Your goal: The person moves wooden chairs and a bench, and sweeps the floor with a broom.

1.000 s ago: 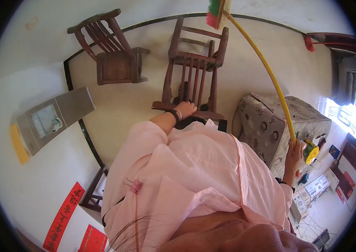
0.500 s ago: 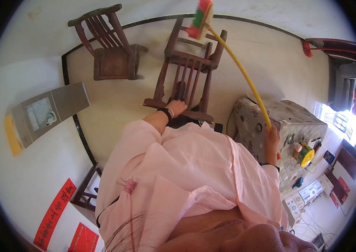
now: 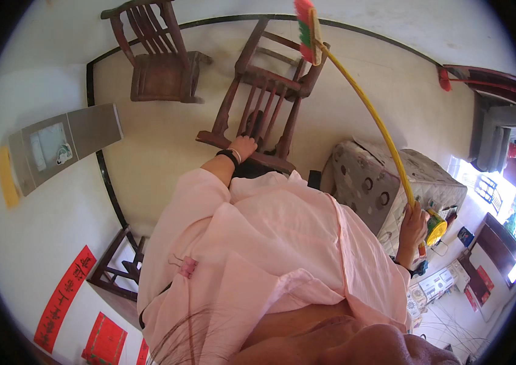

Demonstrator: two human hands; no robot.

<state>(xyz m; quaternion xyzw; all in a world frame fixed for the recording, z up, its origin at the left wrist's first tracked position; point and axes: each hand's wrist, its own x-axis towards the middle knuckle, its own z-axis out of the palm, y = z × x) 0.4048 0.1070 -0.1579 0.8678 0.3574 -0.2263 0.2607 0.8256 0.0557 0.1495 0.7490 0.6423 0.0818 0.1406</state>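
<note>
My left hand is closed over the top rail of a dark wooden chair with a slatted back. The chair's back is toward me and its legs and crossbars point away, so it looks tipped over. In my right hand is the yellow handle of a broom, gripped near its lower end. The broom head, with pink and green bristles, is raised at the far end, beyond the chair in the view. A black shoe shows partly between the chair slats.
A second wooden chair stands at the far left. To the right is a table draped in a patterned cloth, with a yellow container on it. A grey sofa sits farther right. A wooden stool-like frame is at the left wall.
My right hand has moved right and nearer to me with the broom; its head has shifted right. My left hand and the tipped chair have moved slightly left in the view.
</note>
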